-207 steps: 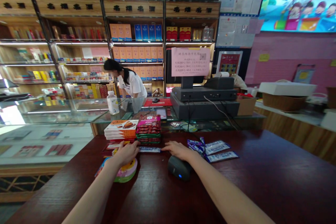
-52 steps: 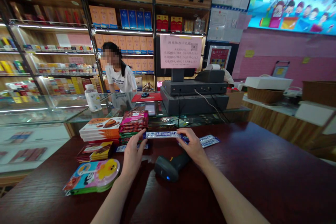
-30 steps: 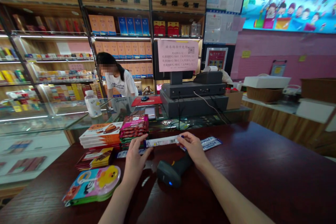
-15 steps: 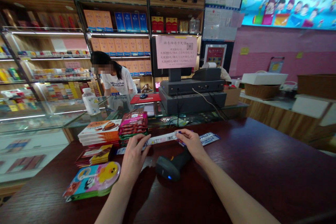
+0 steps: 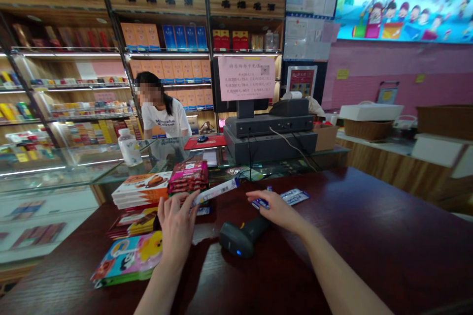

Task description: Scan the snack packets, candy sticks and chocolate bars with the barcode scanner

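My left hand (image 5: pixel 176 221) is closed on one end of a slim white-and-blue packet (image 5: pixel 218 192), whose other end points up and to the right. My right hand (image 5: pixel 279 210) holds nothing, its fingers stretched out and a little apart, just above some blue packets; whether it touches them I cannot tell. More slim blue-and-white packets (image 5: pixel 296 196) lie beyond it. Between my forearms a dark barcode scanner (image 5: pixel 236 240) rests on the brown table (image 5: pixel 354 246), its blue light lit. Another slim packet (image 5: pixel 203 211) lies partly behind my left hand.
At left are stacked orange-and-white boxes (image 5: pixel 142 187), pink-and-brown snack bags (image 5: pixel 189 177), yellow-and-red packs (image 5: pixel 138 221) and colourful duck-picture packs (image 5: pixel 123 258). A bottle (image 5: pixel 129 147) stands on the glass counter. Behind are a cash register (image 5: pixel 268 142) and a person (image 5: pixel 166 115).
My right hand has let go of the slim packet and drawn slightly away. My left hand has moved a little left with the packet, which now tilts up more at its far end.
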### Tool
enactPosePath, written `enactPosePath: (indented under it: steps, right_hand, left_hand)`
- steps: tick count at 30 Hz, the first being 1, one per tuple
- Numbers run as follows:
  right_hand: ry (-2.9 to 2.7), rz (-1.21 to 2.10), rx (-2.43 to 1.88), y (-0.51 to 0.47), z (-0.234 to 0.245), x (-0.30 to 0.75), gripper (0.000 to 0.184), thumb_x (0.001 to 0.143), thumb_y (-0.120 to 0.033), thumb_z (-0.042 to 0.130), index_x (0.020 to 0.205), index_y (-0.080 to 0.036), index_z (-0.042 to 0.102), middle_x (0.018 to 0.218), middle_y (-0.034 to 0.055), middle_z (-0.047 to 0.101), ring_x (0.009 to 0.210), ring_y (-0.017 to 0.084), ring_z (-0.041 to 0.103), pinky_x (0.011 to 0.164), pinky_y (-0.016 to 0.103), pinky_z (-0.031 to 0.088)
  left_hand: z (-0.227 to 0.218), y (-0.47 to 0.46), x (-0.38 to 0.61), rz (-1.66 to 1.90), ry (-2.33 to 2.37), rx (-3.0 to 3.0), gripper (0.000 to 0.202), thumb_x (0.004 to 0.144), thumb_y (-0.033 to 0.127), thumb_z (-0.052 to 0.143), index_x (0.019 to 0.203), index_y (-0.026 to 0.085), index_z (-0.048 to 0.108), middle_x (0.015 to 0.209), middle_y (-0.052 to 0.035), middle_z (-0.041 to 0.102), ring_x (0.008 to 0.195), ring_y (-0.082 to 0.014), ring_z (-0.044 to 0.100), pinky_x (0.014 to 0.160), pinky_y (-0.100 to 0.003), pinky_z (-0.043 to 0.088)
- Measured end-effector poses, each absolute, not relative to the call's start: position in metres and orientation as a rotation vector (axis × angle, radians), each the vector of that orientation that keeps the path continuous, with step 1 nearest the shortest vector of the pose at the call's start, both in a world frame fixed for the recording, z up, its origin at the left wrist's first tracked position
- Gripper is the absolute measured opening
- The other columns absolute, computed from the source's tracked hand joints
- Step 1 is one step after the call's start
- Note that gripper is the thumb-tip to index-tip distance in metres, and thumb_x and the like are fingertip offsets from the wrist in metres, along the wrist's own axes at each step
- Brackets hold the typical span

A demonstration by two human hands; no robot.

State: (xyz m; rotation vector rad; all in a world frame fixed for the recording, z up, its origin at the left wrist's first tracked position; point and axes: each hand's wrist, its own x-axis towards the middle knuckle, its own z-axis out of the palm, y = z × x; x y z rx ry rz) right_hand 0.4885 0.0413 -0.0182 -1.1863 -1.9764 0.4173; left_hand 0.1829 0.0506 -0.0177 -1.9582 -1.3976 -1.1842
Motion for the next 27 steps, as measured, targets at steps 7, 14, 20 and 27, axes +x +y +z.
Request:
enactPosePath:
  steps: [7, 14, 20, 27]
  right_hand:
    - [-2.241, 0.375, -1.182, 0.025, -0.024, 0.491, 0.066, 0.064, -0.002, 0.052, 0.122, -0.03, 0.067, 0.125, 0.0028, 0.071, 0.119, 0.026, 0.063, 0.116, 0.051, 0.033]
    - [-2.304, 0.379, -1.152, 0.018, -0.025, 0.485, 0.07, 0.06, -0.005, 0.064, 0.125, -0.031, 0.063, 0.121, 0.0031, 0.071, 0.117, 0.028, 0.063, 0.116, 0.053, 0.03]
    - [-2.313, 0.357, -1.13, 0.015, -0.023, 0.474, 0.056, 0.063, -0.005, 0.063, 0.112, -0.032, 0.066, 0.106, 0.0006, 0.073, 0.108, 0.027, 0.066, 0.117, 0.058, 0.025]
    - [-2.228, 0.283, -1.126, 0.018, -0.007, 0.473, 0.048, 0.07, -0.011, 0.062, 0.114, -0.03, 0.062, 0.111, 0.0003, 0.071, 0.108, 0.024, 0.066, 0.12, 0.062, 0.012]
  left_hand:
    - [-0.015, 0.049, 0.178, -1.167, -1.461, -1.829, 0.035, 0.094, 0.027, 0.052, 0.126, 0.031, 0.067, 0.109, -0.0078, 0.064, 0.105, -0.0283, 0.051, 0.117, -0.061, 0.02]
    - [-0.012, 0.048, 0.174, -1.23, -1.505, -1.826, 0.036, 0.094, 0.028, 0.052, 0.127, 0.034, 0.066, 0.108, -0.0068, 0.062, 0.106, -0.0275, 0.051, 0.116, -0.061, 0.021]
    - [-0.014, 0.05, 0.174, -1.237, -1.503, -1.84, 0.036, 0.094, 0.029, 0.052, 0.127, 0.034, 0.066, 0.11, -0.0072, 0.062, 0.107, -0.0282, 0.051, 0.116, -0.061, 0.019]
    - [-0.016, 0.05, 0.174, -1.19, -1.498, -1.817, 0.036, 0.094, 0.027, 0.051, 0.127, 0.031, 0.066, 0.11, -0.008, 0.062, 0.105, -0.0277, 0.051, 0.116, -0.059, 0.022]
